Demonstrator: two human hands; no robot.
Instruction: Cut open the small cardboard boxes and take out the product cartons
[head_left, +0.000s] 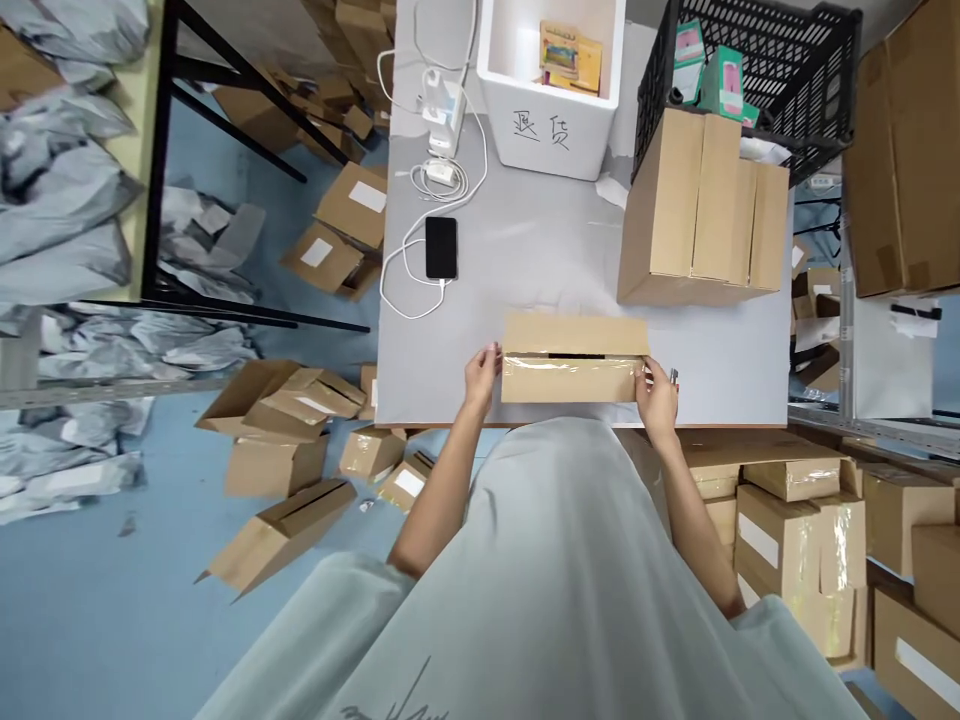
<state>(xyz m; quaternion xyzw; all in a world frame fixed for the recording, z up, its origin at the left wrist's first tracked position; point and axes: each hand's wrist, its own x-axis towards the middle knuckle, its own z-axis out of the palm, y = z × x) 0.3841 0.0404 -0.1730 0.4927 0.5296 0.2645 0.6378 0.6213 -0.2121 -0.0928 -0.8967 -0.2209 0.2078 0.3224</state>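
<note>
Narrow carton [570, 386]: lies on the bench [525, 240] close to its near edge, long side toward the person, between the two hands; its top flaps leave a dark slit along the middle, and shiny clear tape runs along the near flap.
Left hand [481, 378]: at the carton's left end, fingers narrow, thumb and forefinger close together by the edge; I cannot tell whether they grip it.
Right hand [658, 398]: at the right end, fingers closed on the carton's corner; a small metallic object [674, 377] shows at the hand's outer side, too small to identify.
Phone [441, 248]: flat on the bench, screen dark, beyond the left hand, with a white cable [409, 240] plugged into its near end.
Power strip [442, 115]: farther back, white, with adapters and coiled cord around it.
White bin [555, 135]: at the far side, handwritten characters on its front, yellow-orange packets [574, 60] inside.
Large cartons [701, 215]: stand at the bench's right side, in front of a black crate [814, 75] that holds green-and-pink boxes [721, 82].
Blue floor [97, 620]: opened cardboard boxes [281, 440] lie left of the bench.
Shelf [131, 200]: at far left, piled with grey plastic parcels [60, 190].
</note>
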